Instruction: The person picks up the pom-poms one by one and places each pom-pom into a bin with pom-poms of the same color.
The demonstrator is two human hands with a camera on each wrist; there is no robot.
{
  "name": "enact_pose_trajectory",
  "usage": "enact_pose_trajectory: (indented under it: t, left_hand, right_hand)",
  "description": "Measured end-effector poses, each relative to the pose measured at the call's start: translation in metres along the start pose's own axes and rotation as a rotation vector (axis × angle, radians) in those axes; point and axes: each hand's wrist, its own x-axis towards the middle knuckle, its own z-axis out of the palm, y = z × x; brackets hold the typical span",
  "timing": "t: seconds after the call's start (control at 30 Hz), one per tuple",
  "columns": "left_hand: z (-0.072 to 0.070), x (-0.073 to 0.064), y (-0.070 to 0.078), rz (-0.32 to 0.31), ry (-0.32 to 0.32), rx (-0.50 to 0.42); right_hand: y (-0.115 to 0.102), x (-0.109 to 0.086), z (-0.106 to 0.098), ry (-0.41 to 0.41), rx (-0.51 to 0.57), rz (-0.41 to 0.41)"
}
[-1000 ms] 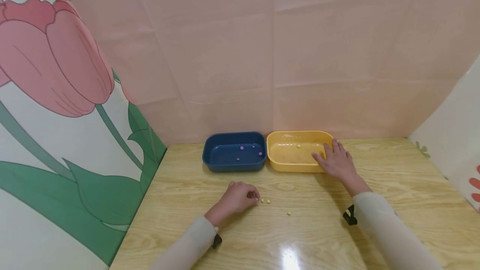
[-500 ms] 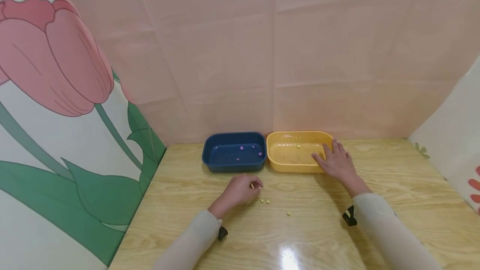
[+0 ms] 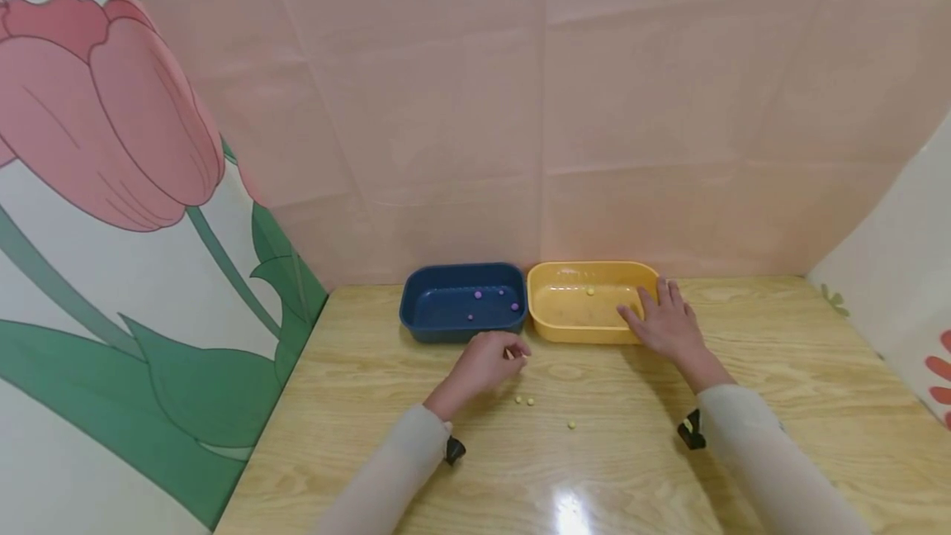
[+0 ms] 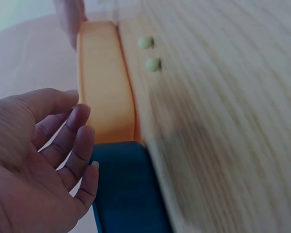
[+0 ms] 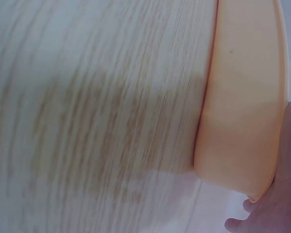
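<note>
My left hand [image 3: 488, 363] hovers just in front of the blue tray [image 3: 438, 335], thumb and index fingertip pressed together. A small pale spot at the fingertips looks like a tiny yellow ball, mostly hidden by them; in the left wrist view the other fingers are loosely bent. My right hand [image 3: 669, 327] rests on the right end of the yellow tray [image 3: 587, 335], fingers spread over its rim. Inside that tray lies a yellow ball [image 3: 590, 291]. On the table, two yellow balls [image 4: 153, 64] sit close together, and another yellow ball [image 3: 571, 425] lies nearer me.
Several small purple balls [image 3: 478, 295] lie in the blue tray. Both trays stand side by side at the back of the wooden table [image 3: 624, 469], against a pink wall covering [image 3: 446, 147]. A panel with a tulip picture [image 3: 134, 122] borders the left side.
My left hand has lifted away from the balls on the table and moved forward and right, toward the trays. The right hand has stayed on the yellow tray.
</note>
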Motion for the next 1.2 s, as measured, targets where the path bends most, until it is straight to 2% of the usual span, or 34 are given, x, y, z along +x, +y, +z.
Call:
enact_pose_trajectory:
  t: [0.2, 0.57, 0.87, 1.2]
  left_hand:
    - [0.000, 0.010, 0.004, 0.030, 0.037, -0.012]
    - [-0.002, 0.026, 0.014, -0.005, 0.052, -0.083]
    - [-0.002, 0.036, 0.018, 0.021, 0.078, -0.105]
    - [0.000, 0.049, 0.023, -0.010, 0.105, -0.156]
  right_hand:
    - [-0.001, 0.001, 0.000, -0.001, -0.003, 0.006]
    - [-0.001, 0.001, 0.000, 0.007, -0.010, 0.002]
    - [-0.003, -0.001, -0.002, 0.017, -0.023, -0.012]
    - [-0.003, -0.001, -0.001, 0.028, -0.038, -0.016]
